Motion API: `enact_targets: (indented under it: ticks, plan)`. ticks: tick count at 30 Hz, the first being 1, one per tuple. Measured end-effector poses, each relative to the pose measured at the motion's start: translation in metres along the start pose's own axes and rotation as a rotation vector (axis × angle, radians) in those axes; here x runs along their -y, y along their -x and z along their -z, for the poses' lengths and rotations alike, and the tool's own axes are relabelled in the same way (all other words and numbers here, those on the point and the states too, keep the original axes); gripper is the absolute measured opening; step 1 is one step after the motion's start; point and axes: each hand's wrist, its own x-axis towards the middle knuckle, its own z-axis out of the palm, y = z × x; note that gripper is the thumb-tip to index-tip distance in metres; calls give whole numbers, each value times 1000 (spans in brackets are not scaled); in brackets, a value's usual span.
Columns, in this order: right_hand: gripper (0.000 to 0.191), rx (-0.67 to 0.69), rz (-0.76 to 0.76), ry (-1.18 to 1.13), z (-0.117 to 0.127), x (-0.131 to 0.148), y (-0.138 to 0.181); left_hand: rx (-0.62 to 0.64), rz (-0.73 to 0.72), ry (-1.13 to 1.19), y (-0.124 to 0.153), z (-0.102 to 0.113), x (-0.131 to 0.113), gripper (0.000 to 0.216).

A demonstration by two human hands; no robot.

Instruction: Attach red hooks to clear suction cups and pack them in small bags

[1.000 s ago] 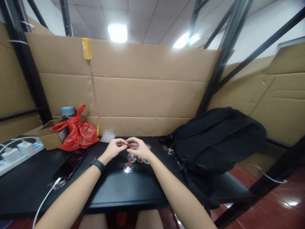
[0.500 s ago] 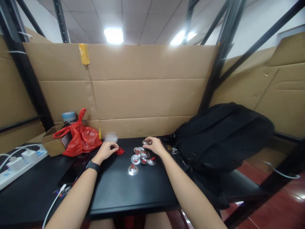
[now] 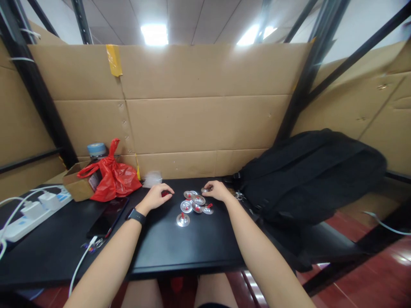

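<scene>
My left hand (image 3: 157,196), with a dark watch on its wrist, is curled over a small bundle of red cord (image 3: 165,193). Some red shows between thumb and fingers; the rest is hidden. In my right hand (image 3: 218,191), thumb and fingertips pinch a small metal cymbal (image 3: 205,190) at the far side of a pile. That pile holds several shiny finger cymbals (image 3: 199,200), round and domed with red cord at their centres, some overlapping. Closest to me, one cymbal (image 3: 183,220) lies apart from the others with its red loop upward.
A black backpack (image 3: 308,179) fills the right side. To the left are a red plastic bag (image 3: 118,179), a cardboard box (image 3: 78,184), a phone (image 3: 107,218) and a power strip (image 3: 35,211). Clear plastic (image 3: 152,179) lies near the cardboard wall (image 3: 199,128).
My left hand has moved right, over the red cord, which lay uncovered beside its fingertips before. My right hand keeps its cymbal and is slightly farther right. The view has shifted a little.
</scene>
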Motion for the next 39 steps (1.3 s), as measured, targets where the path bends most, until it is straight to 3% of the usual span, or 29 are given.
enact_targets:
  ticks: [5,10,17,21,23,26,29,31,34,39]
  plan:
    - [23,-51,45,76,1,2,-1,197,-161,3,-7,-25,-31,16]
    - [23,-86,72,98,-2,8,-2,240,-149,-56,-7,-38,-34,18]
    - [18,-100,140,27,-6,24,2,138,-39,-133,-6,-50,-36,17]
    - [18,-115,197,-61,-8,39,5,129,-66,-113,-5,-47,-33,13]
    - [17,-123,221,-134,-10,50,8,81,-66,-58,-5,-41,-29,13]
    - [20,-132,234,-277,-15,73,14,-46,44,112,-6,-32,-22,15]
    - [37,-54,286,-419,-24,94,21,-123,131,375,-9,-29,-20,20]
    - [52,8,331,-469,-30,104,26,-125,131,531,-11,-30,-22,21]
    - [49,41,367,-494,-36,110,29,-91,115,627,-12,-30,-28,19]
    - [50,78,313,-532,-34,104,26,-63,90,448,-12,-20,-27,18]
